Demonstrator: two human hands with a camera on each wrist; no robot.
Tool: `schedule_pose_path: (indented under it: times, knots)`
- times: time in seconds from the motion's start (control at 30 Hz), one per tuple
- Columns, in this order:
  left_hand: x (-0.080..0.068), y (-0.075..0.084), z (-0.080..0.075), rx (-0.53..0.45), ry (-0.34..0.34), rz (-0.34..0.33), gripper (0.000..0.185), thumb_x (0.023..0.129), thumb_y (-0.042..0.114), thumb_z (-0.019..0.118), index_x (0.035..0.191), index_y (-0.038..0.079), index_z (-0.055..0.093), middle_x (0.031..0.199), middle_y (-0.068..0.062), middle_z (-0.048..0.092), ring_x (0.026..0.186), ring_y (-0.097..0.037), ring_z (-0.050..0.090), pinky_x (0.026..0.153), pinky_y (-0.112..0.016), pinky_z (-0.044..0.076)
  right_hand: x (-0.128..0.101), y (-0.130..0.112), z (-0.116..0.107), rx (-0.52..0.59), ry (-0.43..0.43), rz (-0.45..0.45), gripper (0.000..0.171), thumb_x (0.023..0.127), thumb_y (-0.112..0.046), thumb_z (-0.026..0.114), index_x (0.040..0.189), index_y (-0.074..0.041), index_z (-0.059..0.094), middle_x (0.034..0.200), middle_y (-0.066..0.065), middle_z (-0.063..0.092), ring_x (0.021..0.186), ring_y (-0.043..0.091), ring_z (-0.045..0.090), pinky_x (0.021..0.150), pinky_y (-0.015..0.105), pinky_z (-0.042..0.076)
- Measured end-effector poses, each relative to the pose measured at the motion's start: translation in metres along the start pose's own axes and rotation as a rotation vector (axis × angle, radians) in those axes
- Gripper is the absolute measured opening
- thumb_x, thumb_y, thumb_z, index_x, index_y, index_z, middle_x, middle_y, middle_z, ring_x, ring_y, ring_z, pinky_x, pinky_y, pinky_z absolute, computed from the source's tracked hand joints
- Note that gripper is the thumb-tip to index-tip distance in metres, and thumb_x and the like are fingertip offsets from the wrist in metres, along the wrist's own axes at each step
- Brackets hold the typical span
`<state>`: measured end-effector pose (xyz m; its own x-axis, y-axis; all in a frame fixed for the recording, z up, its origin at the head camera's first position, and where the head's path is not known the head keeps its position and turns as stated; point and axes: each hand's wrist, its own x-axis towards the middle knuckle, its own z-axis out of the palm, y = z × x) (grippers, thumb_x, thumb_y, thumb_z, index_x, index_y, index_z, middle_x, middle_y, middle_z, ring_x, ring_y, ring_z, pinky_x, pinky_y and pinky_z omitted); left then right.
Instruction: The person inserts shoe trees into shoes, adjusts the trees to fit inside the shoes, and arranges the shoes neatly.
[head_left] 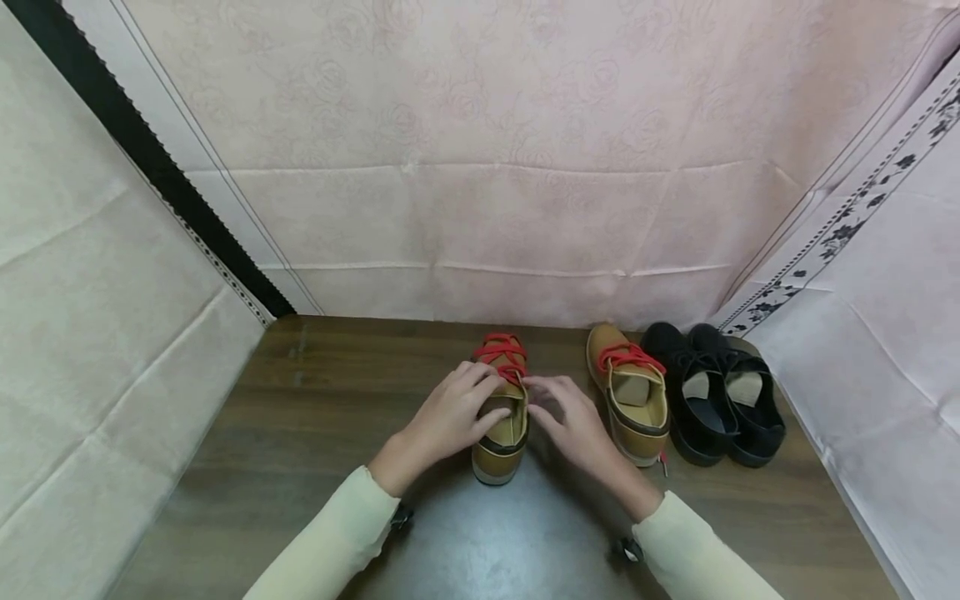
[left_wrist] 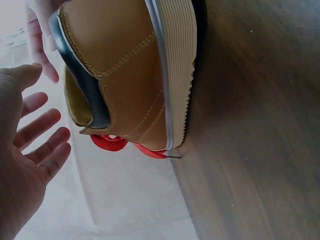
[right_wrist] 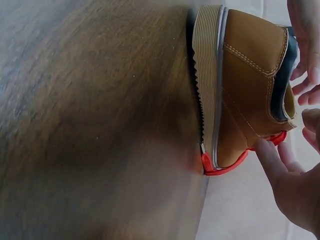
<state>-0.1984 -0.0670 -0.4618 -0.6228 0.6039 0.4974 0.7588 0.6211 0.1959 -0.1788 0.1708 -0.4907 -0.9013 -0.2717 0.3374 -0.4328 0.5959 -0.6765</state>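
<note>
Both hands are on the near tan shoe [head_left: 501, 417], which stands on its sole in the middle of the head view, heel toward the camera, on the dark wooden table [head_left: 315, 417]. The left hand [head_left: 450, 417] lies over the shoe's left side with fingers draped across the collar, lightly curved rather than clamped. In the left wrist view the palm and fingers [left_wrist: 42, 132] look spread and relaxed just beside the shoe, so this reads as a loose, steadying touch and not a firm grasp. The right hand [head_left: 570, 421] mirrors it on the other side, its fingertips [right_wrist: 265, 150] reaching in by the red laces [head_left: 501, 354] (whether they pinch a lace I cannot tell). Hands flanking it like this would keep the shoe from tipping or sliding.

Right of centre, the matching tan shoe [head_left: 630, 392] stands alone, its red lace end trailing near the heel. Farther right, a pair of black shoes [head_left: 716, 400] sits side by side against the pinkish cloth backdrop [head_left: 495, 167].
</note>
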Motion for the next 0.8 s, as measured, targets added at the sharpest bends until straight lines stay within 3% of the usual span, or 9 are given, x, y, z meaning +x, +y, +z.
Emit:
schedule_pose_path:
  times: [0.17,0.4,0.8]
  knots:
    - [-0.005,0.007,-0.005,0.014,-0.018,0.04,0.039,0.09,0.03,0.082,0.121,0.008,0.07,0.12,-0.005,0.067,0.112,-0.021,0.063,0.096,-0.037,0.056,-0.004,0.0,-0.006,-0.025,0.012,-0.045,0.041,0.097,-0.016,0.074,0.137,-0.02,0.065,0.129,0.006,0.061,0.115,0.027,0.066,0.09,0.041,0.06]
    - [-0.013,0.016,-0.006,0.07,-0.071,0.105,0.041,0.094,0.036,0.077,0.123,0.009,0.07,0.12,-0.005,0.067,0.107,-0.019,0.063,0.093,-0.033,0.057,-0.007,0.001,-0.022,-0.199,0.045,-0.161,0.042,0.097,-0.018,0.074,0.137,-0.019,0.064,0.136,0.005,0.059,0.124,0.022,0.061,0.096,0.047,0.055]
    - [-0.028,0.027,-0.001,0.152,-0.176,0.201,0.032,0.096,0.035,0.075,0.119,0.012,0.072,0.112,-0.001,0.066,0.1,-0.016,0.061,0.081,-0.028,0.055,-0.013,-0.001,-0.039,-0.409,0.041,-0.205,0.048,0.093,-0.022,0.079,0.138,-0.016,0.063,0.143,0.015,0.056,0.13,0.034,0.056,0.102,0.054,0.052]
